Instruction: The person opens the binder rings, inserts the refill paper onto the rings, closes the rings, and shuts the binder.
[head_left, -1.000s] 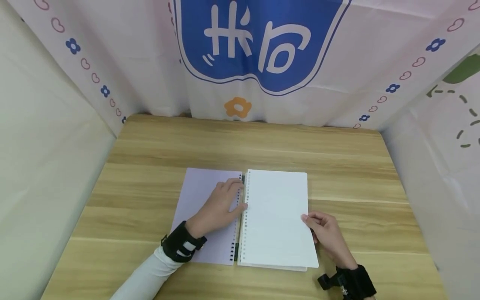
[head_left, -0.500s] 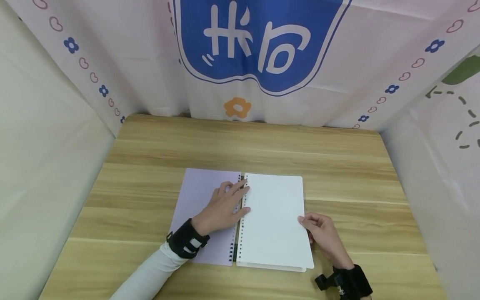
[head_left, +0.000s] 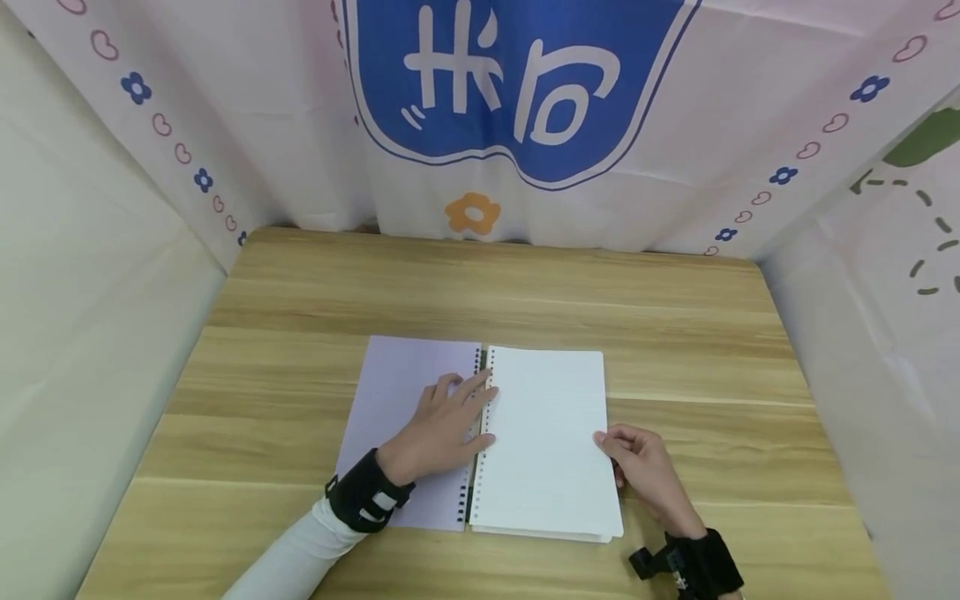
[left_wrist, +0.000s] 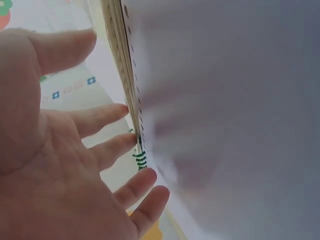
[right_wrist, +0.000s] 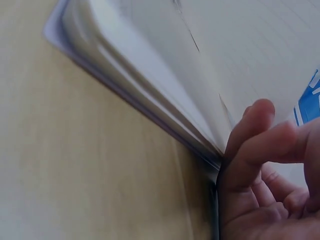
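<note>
A loose-leaf notebook lies open on the table, its pale purple cover [head_left: 405, 375] flat on the left. On the right is a stack of white punched paper [head_left: 551, 433], its row of holes along the dark green ring spine [left_wrist: 140, 159]. My left hand [head_left: 438, 429] lies over the cover with fingers spread and fairly straight, the fingertips touching the punched edge. My right hand [head_left: 648, 467] pinches the stack's right edge, thumb on top and fingers below. In the right wrist view the sheets [right_wrist: 140, 75] fan apart slightly. Whether the holes sit on the rings is unclear.
The wooden table [head_left: 495, 292] extends around the notebook on all sides. A white printed curtain [head_left: 300, 167] hangs behind its back edge, and pale cloth walls [head_left: 90, 333] stand at both sides. Each wrist wears a black strap [head_left: 371, 492] with a camera.
The paper stack has shifted slightly left and its top edge lies a little lower. My left fingertips have come onto the punched edge and slid down it slightly. The right hand keeps its pinch.
</note>
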